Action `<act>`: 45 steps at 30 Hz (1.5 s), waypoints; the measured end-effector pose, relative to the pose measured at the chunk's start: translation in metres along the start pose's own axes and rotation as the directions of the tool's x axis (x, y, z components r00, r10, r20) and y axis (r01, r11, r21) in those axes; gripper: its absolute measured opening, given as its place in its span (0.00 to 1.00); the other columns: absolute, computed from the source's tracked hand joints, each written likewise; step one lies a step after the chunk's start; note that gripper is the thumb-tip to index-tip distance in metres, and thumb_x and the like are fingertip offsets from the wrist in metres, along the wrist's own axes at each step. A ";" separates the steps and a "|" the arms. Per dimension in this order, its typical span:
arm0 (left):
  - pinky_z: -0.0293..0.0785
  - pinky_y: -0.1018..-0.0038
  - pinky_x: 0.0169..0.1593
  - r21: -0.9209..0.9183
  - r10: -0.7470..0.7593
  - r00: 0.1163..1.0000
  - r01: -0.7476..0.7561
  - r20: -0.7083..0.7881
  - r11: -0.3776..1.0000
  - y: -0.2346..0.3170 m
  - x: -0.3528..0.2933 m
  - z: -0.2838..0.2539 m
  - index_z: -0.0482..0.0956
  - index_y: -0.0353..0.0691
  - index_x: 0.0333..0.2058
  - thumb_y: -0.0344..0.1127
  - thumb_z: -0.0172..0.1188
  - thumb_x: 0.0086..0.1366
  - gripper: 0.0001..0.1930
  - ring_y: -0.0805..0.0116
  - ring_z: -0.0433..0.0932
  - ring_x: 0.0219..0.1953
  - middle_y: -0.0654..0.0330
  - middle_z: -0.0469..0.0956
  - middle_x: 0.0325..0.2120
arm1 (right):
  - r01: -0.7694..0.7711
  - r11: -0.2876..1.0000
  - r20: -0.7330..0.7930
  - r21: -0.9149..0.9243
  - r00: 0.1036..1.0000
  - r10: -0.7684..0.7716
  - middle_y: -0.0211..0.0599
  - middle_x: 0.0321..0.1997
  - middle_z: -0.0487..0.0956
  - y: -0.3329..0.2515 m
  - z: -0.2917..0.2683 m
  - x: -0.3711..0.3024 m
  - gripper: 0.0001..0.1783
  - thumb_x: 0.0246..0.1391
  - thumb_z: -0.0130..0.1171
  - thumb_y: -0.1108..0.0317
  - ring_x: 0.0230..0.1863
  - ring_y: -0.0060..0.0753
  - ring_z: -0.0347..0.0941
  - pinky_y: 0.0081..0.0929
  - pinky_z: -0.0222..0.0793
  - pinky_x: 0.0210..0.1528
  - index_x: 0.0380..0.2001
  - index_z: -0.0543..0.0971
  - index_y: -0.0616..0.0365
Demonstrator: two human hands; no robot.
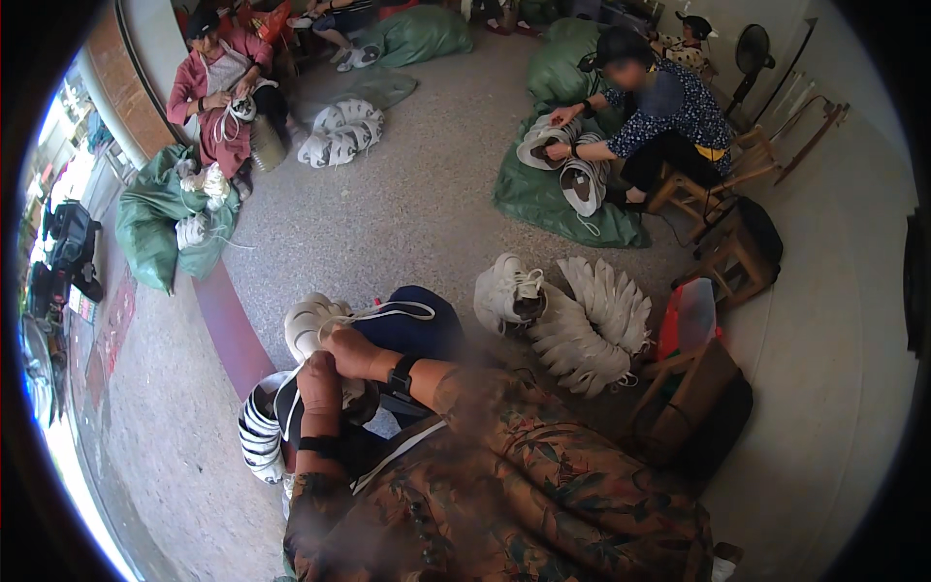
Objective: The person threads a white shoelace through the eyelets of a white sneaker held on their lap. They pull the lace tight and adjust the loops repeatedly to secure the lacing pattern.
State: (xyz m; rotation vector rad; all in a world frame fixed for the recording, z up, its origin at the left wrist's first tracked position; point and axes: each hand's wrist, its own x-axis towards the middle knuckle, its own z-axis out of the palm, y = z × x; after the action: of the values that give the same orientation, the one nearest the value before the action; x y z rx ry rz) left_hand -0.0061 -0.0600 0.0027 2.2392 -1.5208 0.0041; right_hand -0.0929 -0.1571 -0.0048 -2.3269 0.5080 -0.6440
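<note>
In front of me, a white shoe upper (305,325) rests near my knees. My right hand (351,351) is closed at its near side, with a white shoelace (412,307) running out beyond it in a loop over dark blue cloth (427,325). My left hand (319,384) is closed right beside the right one, and a stretch of white lace hangs from it. Both sets of fingertips are partly hidden by the hands themselves. A nested stack of white shoe uppers (260,436) stands left of my left wrist.
On the floor to the right lie a fanned row of white uppers (596,325) and more uppers (509,291). A red container (687,315) and a wooden chair (679,412) stand beyond. Co-workers handle shoes by green sacks (155,223) and a green sheet (529,199).
</note>
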 end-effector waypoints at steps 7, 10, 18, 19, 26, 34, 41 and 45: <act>0.74 0.61 0.29 0.138 0.027 0.996 -0.039 0.085 0.990 0.026 0.000 -0.021 0.75 0.39 0.22 0.34 0.52 0.57 0.08 0.52 0.78 0.25 0.51 0.77 0.20 | -0.150 0.980 -0.121 0.129 0.979 0.166 0.51 0.23 0.76 0.000 0.001 -0.003 0.03 0.38 0.54 0.74 0.30 0.56 0.74 0.45 0.69 0.33 0.16 0.75 0.58; 0.73 0.60 0.28 0.109 0.193 0.902 -0.253 0.386 0.961 0.041 -0.034 -0.048 0.75 0.39 0.19 0.32 0.53 0.54 0.07 0.51 0.78 0.23 0.51 0.76 0.17 | -0.147 0.982 -0.149 0.115 0.975 0.164 0.50 0.22 0.75 0.009 0.007 -0.004 0.03 0.38 0.53 0.74 0.29 0.55 0.73 0.46 0.67 0.31 0.16 0.74 0.58; 0.72 0.77 0.27 -0.668 -0.146 0.897 0.412 0.418 0.619 -0.001 -0.073 -0.087 0.79 0.34 0.29 0.30 0.55 0.60 0.07 0.71 0.77 0.23 0.59 0.79 0.20 | 0.079 0.997 -0.229 -0.012 0.970 -0.080 0.46 0.26 0.75 0.001 0.007 -0.009 0.02 0.41 0.53 0.74 0.34 0.49 0.72 0.43 0.67 0.36 0.19 0.73 0.58; 0.71 0.82 0.29 -0.736 -0.253 0.892 0.452 0.375 0.504 -0.017 -0.079 -0.095 0.79 0.34 0.33 0.31 0.54 0.63 0.08 0.78 0.76 0.25 0.63 0.78 0.23 | 0.144 0.990 -0.251 -0.011 0.957 -0.142 0.44 0.26 0.75 -0.007 0.007 -0.008 0.02 0.42 0.53 0.74 0.35 0.47 0.72 0.43 0.66 0.37 0.20 0.73 0.58; 0.70 0.84 0.35 -0.869 -0.385 0.815 0.264 0.433 -0.418 -0.083 -0.122 -0.070 0.70 0.32 0.41 0.31 0.49 0.67 0.08 0.74 0.74 0.31 0.59 0.74 0.31 | 0.272 0.957 0.012 -0.104 0.962 -0.272 0.44 0.26 0.71 -0.020 0.007 -0.010 0.02 0.44 0.54 0.74 0.32 0.48 0.68 0.44 0.62 0.39 0.22 0.73 0.57; 0.74 0.79 0.30 -0.807 -0.571 0.763 0.524 0.302 0.273 -0.085 -0.127 -0.094 0.61 0.25 0.51 0.27 0.54 0.60 0.22 0.69 0.79 0.27 0.53 0.79 0.27 | 0.317 0.941 0.049 -0.118 0.948 -0.314 0.41 0.31 0.71 -0.018 0.002 -0.014 0.18 0.42 0.61 0.74 0.35 0.43 0.69 0.37 0.65 0.42 0.41 0.77 0.58; 0.70 0.84 0.31 -0.851 -0.596 0.607 0.378 0.526 -0.365 -0.140 -0.178 -0.082 0.72 0.35 0.37 0.31 0.53 0.64 0.06 0.77 0.74 0.27 0.60 0.76 0.27 | 0.275 0.953 0.075 -0.130 0.961 -0.267 0.42 0.32 0.72 -0.019 0.011 -0.009 0.21 0.41 0.62 0.72 0.38 0.45 0.68 0.39 0.63 0.46 0.43 0.75 0.59; 0.67 0.84 0.32 -0.890 -0.450 0.768 0.400 0.455 -0.218 -0.092 -0.129 -0.086 0.77 0.34 0.32 0.33 0.54 0.63 0.07 0.79 0.72 0.27 0.63 0.77 0.26 | 0.256 0.960 0.076 -0.117 0.966 -0.248 0.43 0.31 0.73 -0.019 0.007 -0.008 0.21 0.41 0.61 0.72 0.39 0.45 0.69 0.40 0.63 0.47 0.43 0.75 0.60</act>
State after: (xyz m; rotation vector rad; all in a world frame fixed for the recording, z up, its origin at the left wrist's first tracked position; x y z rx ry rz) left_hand 0.0448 0.1122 0.0179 1.1968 -0.1451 -0.9825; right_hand -0.0917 -0.1363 0.0010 -2.5479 0.2303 -0.6733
